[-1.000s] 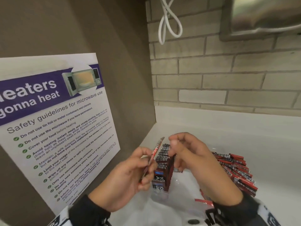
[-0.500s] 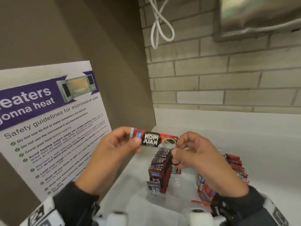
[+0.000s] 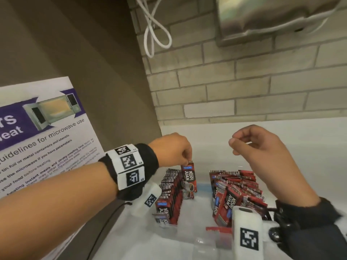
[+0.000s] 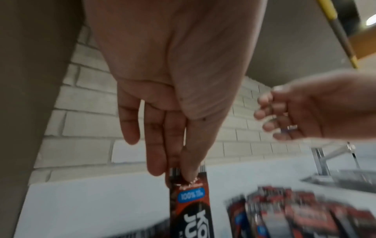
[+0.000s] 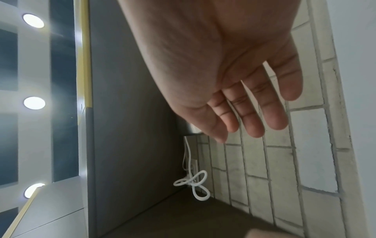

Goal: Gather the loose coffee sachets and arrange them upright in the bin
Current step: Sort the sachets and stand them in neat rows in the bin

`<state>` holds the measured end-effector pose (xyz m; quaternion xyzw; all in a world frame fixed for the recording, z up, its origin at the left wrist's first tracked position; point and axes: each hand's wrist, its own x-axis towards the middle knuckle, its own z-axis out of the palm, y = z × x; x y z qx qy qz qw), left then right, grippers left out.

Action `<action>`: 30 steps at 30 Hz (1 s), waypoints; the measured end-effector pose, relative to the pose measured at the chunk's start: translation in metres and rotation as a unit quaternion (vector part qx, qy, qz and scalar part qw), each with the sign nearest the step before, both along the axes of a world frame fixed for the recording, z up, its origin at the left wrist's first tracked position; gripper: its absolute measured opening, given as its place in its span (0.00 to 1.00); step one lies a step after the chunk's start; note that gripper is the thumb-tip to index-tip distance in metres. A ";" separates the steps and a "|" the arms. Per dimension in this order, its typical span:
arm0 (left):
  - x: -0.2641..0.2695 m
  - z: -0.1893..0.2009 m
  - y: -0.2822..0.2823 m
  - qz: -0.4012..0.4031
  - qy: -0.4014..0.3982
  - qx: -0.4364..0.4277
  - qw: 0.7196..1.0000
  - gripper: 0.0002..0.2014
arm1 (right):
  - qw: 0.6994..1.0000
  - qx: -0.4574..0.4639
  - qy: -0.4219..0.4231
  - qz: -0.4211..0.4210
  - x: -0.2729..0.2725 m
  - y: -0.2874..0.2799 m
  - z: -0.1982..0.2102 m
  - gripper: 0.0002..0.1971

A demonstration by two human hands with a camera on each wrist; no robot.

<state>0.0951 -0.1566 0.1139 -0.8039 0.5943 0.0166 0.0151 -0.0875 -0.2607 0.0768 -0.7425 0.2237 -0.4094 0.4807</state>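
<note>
While the left hand pinches the top edge of one coffee sachet between thumb and fingertips, the packet hangs upright with its lower end down in the clear bin, just to the right of a tight row of upright sachets that runs from near to far along the bin's left side. From the left wrist view the thumb presses the crimped top of the sachet and the other fingers hang straight beside it.

Off to the right, the right hand floats above the table with its fingers loosely curled and nothing in them; the right wrist view shows the same relaxed fingers against the brick wall. Beneath that hand, a leaning heap of sachets fills the right part of the bin, tilted over rather than standing straight, and one red packet lies flat at the near edge.

On the left stands a microwave safety poster. A looped white cable hangs on the far wall beside a steel dispenser.
</note>
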 end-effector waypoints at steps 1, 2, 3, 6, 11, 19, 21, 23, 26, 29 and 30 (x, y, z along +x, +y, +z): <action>0.001 -0.005 -0.004 0.001 -0.011 0.023 1.000 0.06 | 1.000 -0.001 0.003 -0.002 -0.001 -0.001 0.000 0.02; 0.002 -0.010 -0.007 0.003 -0.022 0.042 0.999 0.06 | 1.000 -0.001 0.005 -0.004 -0.001 -0.001 -0.001 0.02; 0.003 -0.014 -0.009 0.005 -0.032 0.057 0.998 0.06 | 1.000 0.000 0.007 -0.004 -0.001 -0.002 -0.001 0.02; 0.005 -0.020 -0.014 0.017 -0.049 0.076 0.996 0.05 | 1.000 0.007 0.012 -0.002 0.001 -0.003 -0.003 0.02; 0.008 -0.026 -0.018 0.029 -0.054 0.087 0.994 0.05 | 1.000 0.005 0.019 0.000 0.003 -0.002 -0.004 0.02; 0.013 -0.030 -0.015 0.034 -0.035 0.069 0.996 0.06 | 1.000 0.003 0.028 0.006 0.003 0.000 -0.003 0.03; 0.015 -0.028 -0.014 0.032 -0.031 0.051 0.998 0.06 | 1.000 0.002 0.030 0.007 0.003 0.001 -0.002 0.03; 0.017 -0.025 -0.012 0.034 -0.023 0.034 0.999 0.05 | 0.999 0.002 0.035 0.008 0.002 0.001 -0.002 0.03; 0.017 -0.016 -0.007 0.041 0.011 -0.004 0.999 0.04 | 0.999 0.001 0.043 0.002 0.002 0.003 -0.001 0.02; 0.014 0.003 0.009 0.037 0.038 -0.075 0.996 0.05 | 0.998 0.036 0.033 0.027 0.006 0.014 -0.002 0.02; 0.013 0.009 0.017 0.042 0.053 -0.111 0.992 0.05 | 0.996 0.067 0.026 0.056 0.008 0.020 -0.004 0.03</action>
